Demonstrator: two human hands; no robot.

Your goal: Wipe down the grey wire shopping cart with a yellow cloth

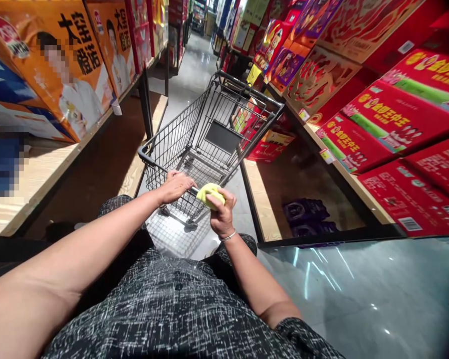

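The small crumpled yellow cloth (210,193) is pressed on the handle of the dark wire shopping cart (247,89). The cart stands on a glossy grey floor (359,299), between shelves of red boxes (392,119) and orange boxes (75,65). The left hand (175,185) closes its fingers around the handle. Just beside it, the right hand (221,214) grips the cloth.

Head-worn view, forward and down, close over cart (179,130)
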